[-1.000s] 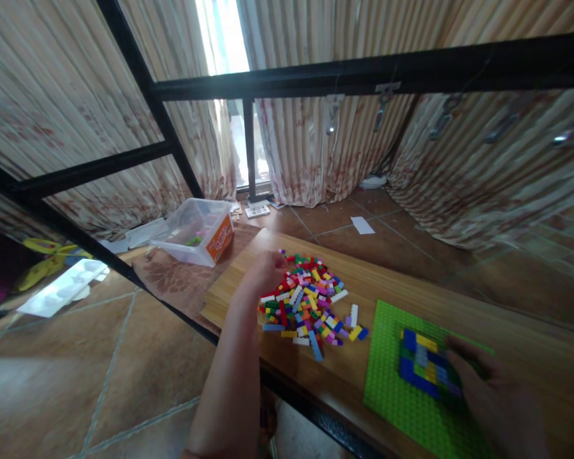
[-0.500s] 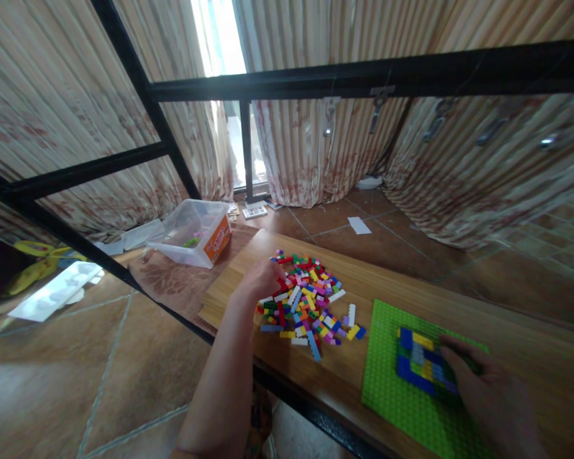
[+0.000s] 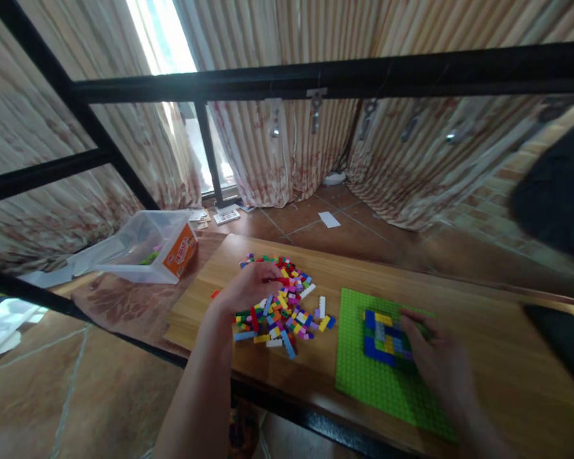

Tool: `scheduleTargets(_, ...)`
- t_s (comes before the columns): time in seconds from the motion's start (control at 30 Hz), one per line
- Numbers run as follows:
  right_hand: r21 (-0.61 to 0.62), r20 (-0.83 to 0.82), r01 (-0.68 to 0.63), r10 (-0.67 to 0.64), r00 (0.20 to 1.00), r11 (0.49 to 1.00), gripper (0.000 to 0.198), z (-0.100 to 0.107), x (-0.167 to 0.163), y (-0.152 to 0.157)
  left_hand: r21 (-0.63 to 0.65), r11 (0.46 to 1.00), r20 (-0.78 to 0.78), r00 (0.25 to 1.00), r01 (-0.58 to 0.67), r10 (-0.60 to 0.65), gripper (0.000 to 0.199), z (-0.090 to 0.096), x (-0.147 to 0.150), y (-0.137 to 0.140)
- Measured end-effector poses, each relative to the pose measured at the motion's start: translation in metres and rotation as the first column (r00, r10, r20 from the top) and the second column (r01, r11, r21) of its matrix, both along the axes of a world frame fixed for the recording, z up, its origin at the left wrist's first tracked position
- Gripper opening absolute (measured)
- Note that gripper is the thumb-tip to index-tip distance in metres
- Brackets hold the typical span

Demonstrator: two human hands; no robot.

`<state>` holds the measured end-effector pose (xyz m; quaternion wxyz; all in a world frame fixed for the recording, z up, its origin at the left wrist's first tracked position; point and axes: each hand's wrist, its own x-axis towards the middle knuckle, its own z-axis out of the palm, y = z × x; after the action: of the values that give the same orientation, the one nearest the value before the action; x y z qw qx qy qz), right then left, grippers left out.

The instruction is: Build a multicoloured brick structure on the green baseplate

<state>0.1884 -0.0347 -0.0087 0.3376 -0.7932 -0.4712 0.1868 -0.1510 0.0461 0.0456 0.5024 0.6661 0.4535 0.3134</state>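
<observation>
Far left of the left hand (image 3: 249,288) and its fingers: a clear plastic bin (image 3: 134,273), orange label on the near right side, some green and pink inside. Closer, just left of the wrist, a lone red brick (image 3: 215,294) on the wooden board (image 3: 507,347).

Under and around the left fingers, spreading mostly to their right and toward the near edge: a loose pile of bricks (image 3: 294,317) in red, yellow, white, pink, purple, blue, green and orange, small pieces mixed with long ones. Below the fingertips, near the front of the pile, a long light-blue brick (image 3: 287,344); to their right, a white brick (image 3: 322,306) at the pile's rim. Left forearm reaching up from the bottom edge, palm down, fingers bent over red pieces; impossible to tell whether pinching one.

Farther right, between both sets of fingers, a studded bright green baseplate (image 3: 358,370). On it, just left of the right fingers, a low block build (image 3: 381,338): dark blue along left and near sides, yellow at top and lower middle, grey-blue at centre, purple toward the right.

Right hand (image 3: 433,354) blurred, coming from lower right, thumb and fingers bent at the build's right side, apart from each other; grip impossible to tell.
</observation>
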Motion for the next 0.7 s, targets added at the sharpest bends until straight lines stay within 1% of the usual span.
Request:
scheduleTargets(0.07, 0.184, -0.025, -0.008, 0.013, 1.000, 0.983, 0.042, 0.003, -0.007, -0.002, 0.055, 0.998, -0.001, 0.999, 0.037, -0.037, 0.010, -0.003, 0.029, -0.004)
scheduleTargets(0.13, 0.305, -0.051, -0.082, 0.103, 0.993, 0.949, 0.038, 0.006, -0.014, -0.004, 0.125, 0.990, -0.051, 0.997, 0.065, -0.059, 0.008, -0.006, 0.060, -0.012)
scheduleTargets(0.17, 0.345, -0.053, -0.133, 0.160, 0.986, 0.929, 0.035, 0.007, -0.018, -0.006, 0.138, 0.986, -0.069, 0.994, 0.091, -0.082, 0.007, -0.007, 0.075, -0.018)
scheduleTargets(0.23, 0.385, -0.061, -0.228, 0.272, 0.960, 0.894, 0.028, 0.010, -0.026, -0.011, 0.176, 0.972, -0.083, 0.986, 0.154, -0.141, 0.006, -0.011, 0.099, -0.029)
scheduleTargets(0.3, 0.385, -0.080, -0.325, 0.382, 0.921, 0.864, 0.025, 0.013, -0.033, -0.015, 0.209, 0.955, -0.110, 0.975, 0.212, -0.192, 0.007, -0.013, 0.114, -0.038)
scheduleTargets(0.37, 0.377, -0.096, -0.387, 0.451, 0.887, 0.841, 0.021, 0.016, -0.039, -0.019, 0.231, 0.941, -0.126, 0.967, 0.247, -0.222, 0.008, -0.015, 0.122, -0.042)
scheduleTargets(0.47, 0.361, -0.142, -0.416, 0.490, 0.860, 0.834, 0.018, 0.017, -0.041, -0.022, 0.262, 0.935, -0.128, 0.969, 0.238, -0.211, 0.010, -0.018, 0.128, -0.044)
scheduleTargets(0.53, 0.353, -0.177, -0.404, 0.484, 0.857, 0.844, 0.018, 0.015, -0.037, -0.021, 0.291, 0.932, -0.125, 0.975, 0.214, -0.185, 0.010, -0.021, 0.132, -0.045)
scheduleTargets(0.6, 0.347, -0.190, -0.373, 0.454, 0.871, 0.861, 0.020, 0.013, -0.027, -0.019, 0.319, 0.928, -0.127, 0.979, 0.193, -0.160, 0.016, -0.026, 0.136, -0.046)
scheduleTargets(0.67, 0.336, -0.171, -0.312, 0.383, 0.908, 0.889, 0.024, 0.009, -0.013, -0.014, 0.333, 0.926, -0.144, 0.980, 0.177, -0.136, 0.025, -0.032, 0.139, -0.047)
scheduleTargets(0.7, 0.327, -0.153, -0.258, 0.321, 0.935, 0.909, 0.027, 0.007, -0.004, -0.011, 0.336, 0.926, -0.158, 0.980, 0.172, -0.124, 0.028, -0.035, 0.140, -0.047)
